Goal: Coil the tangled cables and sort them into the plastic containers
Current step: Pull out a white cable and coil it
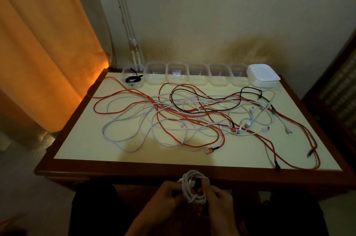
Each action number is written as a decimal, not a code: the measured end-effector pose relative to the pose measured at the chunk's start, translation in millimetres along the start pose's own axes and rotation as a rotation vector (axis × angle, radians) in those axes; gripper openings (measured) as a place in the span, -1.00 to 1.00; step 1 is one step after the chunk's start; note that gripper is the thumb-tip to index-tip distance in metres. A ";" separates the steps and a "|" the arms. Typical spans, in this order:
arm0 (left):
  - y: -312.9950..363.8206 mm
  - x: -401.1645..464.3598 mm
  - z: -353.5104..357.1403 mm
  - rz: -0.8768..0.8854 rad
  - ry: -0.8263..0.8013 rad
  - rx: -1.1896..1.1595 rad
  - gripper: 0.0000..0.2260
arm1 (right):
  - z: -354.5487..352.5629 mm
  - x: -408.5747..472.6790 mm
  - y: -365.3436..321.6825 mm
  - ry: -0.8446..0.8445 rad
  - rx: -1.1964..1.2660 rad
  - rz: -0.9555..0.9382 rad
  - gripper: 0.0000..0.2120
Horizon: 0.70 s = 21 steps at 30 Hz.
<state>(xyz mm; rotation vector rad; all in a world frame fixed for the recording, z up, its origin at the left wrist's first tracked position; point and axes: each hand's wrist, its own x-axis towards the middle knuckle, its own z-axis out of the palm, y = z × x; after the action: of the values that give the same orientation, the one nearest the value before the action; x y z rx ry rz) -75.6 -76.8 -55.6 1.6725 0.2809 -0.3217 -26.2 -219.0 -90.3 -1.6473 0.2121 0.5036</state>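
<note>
Along the wall, six clear containers (pixel 198 76), one lid stack (pixel 263 78).

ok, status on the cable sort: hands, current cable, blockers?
Left hand and right hand grip coiled white cable. Coiled black cable in leftmost clear plastic container. Red, white, black tangle remains on table.

orange curtain (pixel 42 43) left of the wooden-edged table (pixel 134 166)

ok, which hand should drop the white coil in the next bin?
Left, probably. Both hands hold the white coil, but the first empty container sits left of centre, nearer the left hand.
</note>
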 end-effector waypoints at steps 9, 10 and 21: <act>-15.3 17.9 32.0 -0.306 0.308 -0.809 -0.71 | 3.9 -3.5 0.1 0.224 -0.257 -0.130 -0.55; -15.4 16.8 30.0 -0.317 0.317 -0.868 -0.72 | 3.1 -3.2 -0.9 0.215 -0.259 -0.125 -0.58; 0.0 13.1 10.3 -0.239 0.337 -0.593 -0.81 | -1.0 1.2 -15.8 0.016 -0.141 -0.033 -0.69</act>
<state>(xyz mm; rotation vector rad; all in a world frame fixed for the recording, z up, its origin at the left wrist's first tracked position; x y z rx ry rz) -63.9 -87.0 -61.6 1.0983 0.7551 -0.1103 -18.2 -217.4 -76.6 -1.7901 0.1641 0.4892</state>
